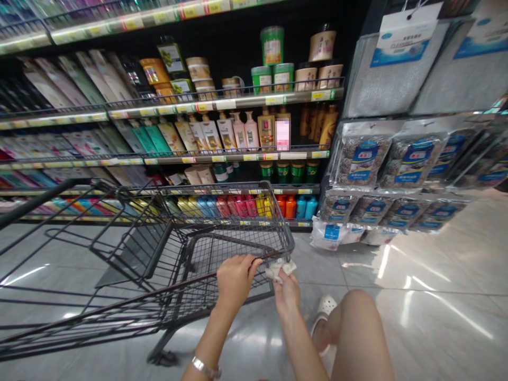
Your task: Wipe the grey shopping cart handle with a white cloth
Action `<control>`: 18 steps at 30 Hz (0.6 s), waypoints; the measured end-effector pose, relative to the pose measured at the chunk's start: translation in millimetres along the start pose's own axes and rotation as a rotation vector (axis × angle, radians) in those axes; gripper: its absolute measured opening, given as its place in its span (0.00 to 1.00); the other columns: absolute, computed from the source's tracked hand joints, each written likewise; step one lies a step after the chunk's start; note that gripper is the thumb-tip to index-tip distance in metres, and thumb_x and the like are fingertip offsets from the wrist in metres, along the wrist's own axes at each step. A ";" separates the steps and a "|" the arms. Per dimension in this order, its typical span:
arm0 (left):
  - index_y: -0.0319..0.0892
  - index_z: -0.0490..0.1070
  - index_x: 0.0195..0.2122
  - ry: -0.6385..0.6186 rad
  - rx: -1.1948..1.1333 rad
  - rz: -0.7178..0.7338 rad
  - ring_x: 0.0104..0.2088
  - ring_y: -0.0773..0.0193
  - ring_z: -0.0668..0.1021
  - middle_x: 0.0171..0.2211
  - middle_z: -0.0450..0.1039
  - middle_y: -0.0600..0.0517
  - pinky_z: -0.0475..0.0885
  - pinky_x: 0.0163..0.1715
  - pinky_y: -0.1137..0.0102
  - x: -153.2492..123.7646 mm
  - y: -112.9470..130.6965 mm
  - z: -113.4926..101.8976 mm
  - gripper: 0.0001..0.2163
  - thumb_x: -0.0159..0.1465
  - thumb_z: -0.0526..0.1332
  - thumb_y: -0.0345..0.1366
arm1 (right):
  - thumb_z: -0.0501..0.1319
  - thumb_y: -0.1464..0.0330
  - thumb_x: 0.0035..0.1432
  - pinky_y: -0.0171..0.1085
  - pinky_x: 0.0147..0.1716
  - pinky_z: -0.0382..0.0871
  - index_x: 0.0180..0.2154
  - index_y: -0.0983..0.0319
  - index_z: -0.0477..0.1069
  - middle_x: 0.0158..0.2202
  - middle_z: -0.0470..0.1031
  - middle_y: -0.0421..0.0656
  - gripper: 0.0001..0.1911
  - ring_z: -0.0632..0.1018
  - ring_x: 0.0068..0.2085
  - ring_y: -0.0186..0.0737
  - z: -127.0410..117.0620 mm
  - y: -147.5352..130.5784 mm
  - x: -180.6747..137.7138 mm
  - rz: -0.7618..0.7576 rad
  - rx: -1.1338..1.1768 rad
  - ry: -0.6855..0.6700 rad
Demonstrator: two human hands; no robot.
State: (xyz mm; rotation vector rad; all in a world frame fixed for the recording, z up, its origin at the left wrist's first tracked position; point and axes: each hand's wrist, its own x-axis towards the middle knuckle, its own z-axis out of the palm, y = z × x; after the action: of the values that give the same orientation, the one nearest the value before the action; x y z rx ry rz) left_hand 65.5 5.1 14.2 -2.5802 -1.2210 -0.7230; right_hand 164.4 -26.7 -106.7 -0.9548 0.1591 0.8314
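Note:
A dark wire shopping cart [222, 235] stands in front of me, its basket holding nothing that I can see. My left hand [234, 275] is closed around the cart's top rail, close to the front corner. Just to its right, my right hand [288, 288] pinches a crumpled whitish cloth [281, 269] at that corner. The cloth lies against or right beside the corner wires; exact contact is hard to make out. A metal watch band [205, 368] circles my left wrist.
Shelves [238, 103] of bottles and jars run along the far side. Packs of steel scourers [361, 159] and grey cleaning cloths [392, 79] hang at the right. My bent knee [359, 328] and a white clog [325, 309] are at lower right on the shiny tiled floor [436, 296].

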 end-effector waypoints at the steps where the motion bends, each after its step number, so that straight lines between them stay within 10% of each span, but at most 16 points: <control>1: 0.43 0.71 0.25 -0.002 -0.002 0.000 0.24 0.65 0.72 0.20 0.73 0.53 0.57 0.26 0.71 0.1 0.3 -0.5 0.16 0.66 0.52 0.43 | 0.69 0.65 0.38 0.40 0.33 0.75 0.30 0.62 0.69 0.28 0.78 0.41 0.15 0.80 0.32 0.41 4.2 -5.9 -3.4 -0.023 0.002 -0.019; 12: 0.43 0.73 0.27 -0.018 -0.025 0.023 0.25 0.66 0.74 0.21 0.74 0.53 0.58 0.26 0.71 -0.1 -3.7 -0.2 0.15 0.66 0.52 0.43 | 0.67 0.65 0.41 0.38 0.35 0.73 0.33 0.62 0.69 0.31 0.77 0.41 0.15 0.79 0.34 0.39 20.3 -66.7 -19.1 -0.230 -0.049 -0.035; 18: 0.43 0.71 0.24 0.003 0.013 0.030 0.23 0.65 0.72 0.19 0.72 0.54 0.57 0.25 0.70 -2.5 -5.2 0.2 0.16 0.66 0.52 0.43 | 0.64 0.63 0.48 0.42 0.41 0.70 0.37 0.64 0.71 0.35 0.77 0.46 0.15 0.77 0.39 0.44 25.3 -107.9 -6.1 -0.635 -0.436 -0.001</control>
State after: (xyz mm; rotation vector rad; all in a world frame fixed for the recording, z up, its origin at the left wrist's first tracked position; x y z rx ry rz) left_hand 60.2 6.8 12.6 -2.5803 -1.1791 -0.7101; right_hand 228.9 -43.1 -17.8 -1.3162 -0.3303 0.2753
